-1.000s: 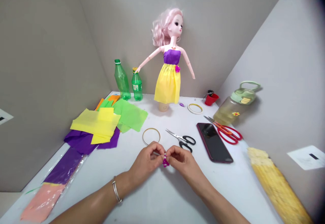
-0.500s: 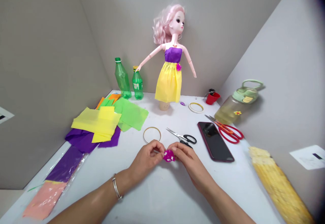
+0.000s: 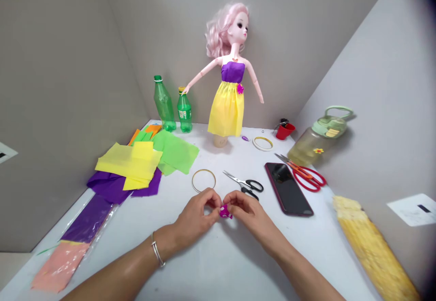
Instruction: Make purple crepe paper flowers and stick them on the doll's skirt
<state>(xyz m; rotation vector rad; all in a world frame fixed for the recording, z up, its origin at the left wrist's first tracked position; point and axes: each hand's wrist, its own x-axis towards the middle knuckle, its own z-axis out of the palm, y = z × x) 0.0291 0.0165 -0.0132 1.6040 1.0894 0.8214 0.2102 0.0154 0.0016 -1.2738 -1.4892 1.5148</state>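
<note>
While both hands meet over the white desk [image 3: 211, 160], a small pink scrap [image 3: 225, 212] sits between them, held up near the bottom middle of the view. It looks like crumpled paper, and the hands hide part of it. The left hand [image 3: 194, 214] is curled nearly shut, and its fingertips [image 3: 214, 201] pinch the left side of the scrap. The right hand [image 3: 247, 217] is curled nearly shut too, and it pinches the right side. Neither hand has hold of anything else.

The long side of the scrap seems to run from one hand to the other, along a line from 9 o'clock to 3 o'clock, with one bit sticking out toward 4 o'clock. It is too small and too hidden to be sure.

To do this well, the fingertips should do the work. A soft, steady pinch keeps thin paper from tearing, and keeping both hands close keeps it from springing loose.

Around the hands, a thin gold ring [image 3: 203, 180] lies at 11 o'clock, just past the left hand. The scissors [image 3: 243, 183] lie at 1 o'clock, pointing to 10 o'clock, and a phone [image 3: 288, 189] lies at 2 o'clock. A doll [image 3: 226, 96] stands far off at 12 o'clock.
</note>
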